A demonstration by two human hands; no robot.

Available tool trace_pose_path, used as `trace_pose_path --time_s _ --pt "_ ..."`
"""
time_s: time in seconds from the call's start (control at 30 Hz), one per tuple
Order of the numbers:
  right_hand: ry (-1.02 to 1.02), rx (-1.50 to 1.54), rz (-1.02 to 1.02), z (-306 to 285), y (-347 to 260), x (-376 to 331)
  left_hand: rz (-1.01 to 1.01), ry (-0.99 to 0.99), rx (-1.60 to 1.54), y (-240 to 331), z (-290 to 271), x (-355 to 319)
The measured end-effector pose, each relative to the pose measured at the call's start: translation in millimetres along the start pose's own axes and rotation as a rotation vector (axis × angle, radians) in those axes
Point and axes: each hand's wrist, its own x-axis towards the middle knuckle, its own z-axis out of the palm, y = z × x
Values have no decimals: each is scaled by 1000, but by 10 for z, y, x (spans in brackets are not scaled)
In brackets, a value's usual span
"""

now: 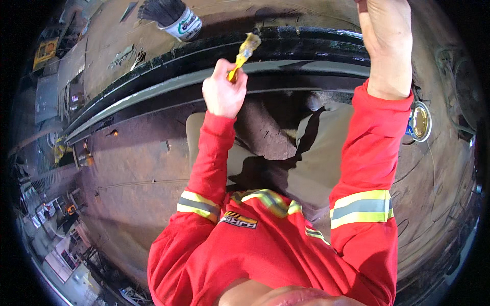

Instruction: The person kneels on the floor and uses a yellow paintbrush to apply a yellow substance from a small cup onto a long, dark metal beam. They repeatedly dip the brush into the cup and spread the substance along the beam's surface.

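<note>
My left hand (pixel 224 92) is closed around the yellow handle of a small brush (pixel 247 50), its head matted with pale, tan stuff. The brush tilts up and to the right, over a long steel beam (pixel 168 84) with black and grey faces that crosses in front of me. My right hand (pixel 389 25) stretches forward beyond the beam at the upper right. Its fingers run out of the picture's top edge, so whether they hold anything is hidden.
A white tub (pixel 186 28) full of thin dark rods or bristles stands beyond the beam. An open can (pixel 421 122) with yellowish-brown contents is on the floor at right. Cables (pixel 434 168) trail nearby. Workshop clutter (pixel 66 209) lines the far left.
</note>
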Motion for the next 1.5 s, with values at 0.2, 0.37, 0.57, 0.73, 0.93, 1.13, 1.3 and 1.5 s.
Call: trace_pose_path --time_s 0.2,0.37,0.57,0.73,0.93,1.13,1.3,1.5 --pt "17 0 4 19 109 68 -20 -129 277 -458 -308 504" --pt "7 30 -38 115 5 -23 -96 -130 656 -592 -1057 716" --pt "-48 75 -19 136 32 -66 234 -519 672 -160 -651 1215" --pt "34 -7 13 229 35 -41 284 -859 165 -234 -370 1742" --pt "-13 37 -31 168 18 -75 15 -727 430 -1050 -1096 1602" --pt "-13 15 -30 175 17 -91 146 -570 933 -915 -1446 1506" --pt "-31 16 -28 251 51 -104 244 -708 380 -779 -1175 1482" --pt "76 -3 -23 425 40 -139 41 -590 539 -1615 -1625 1478"
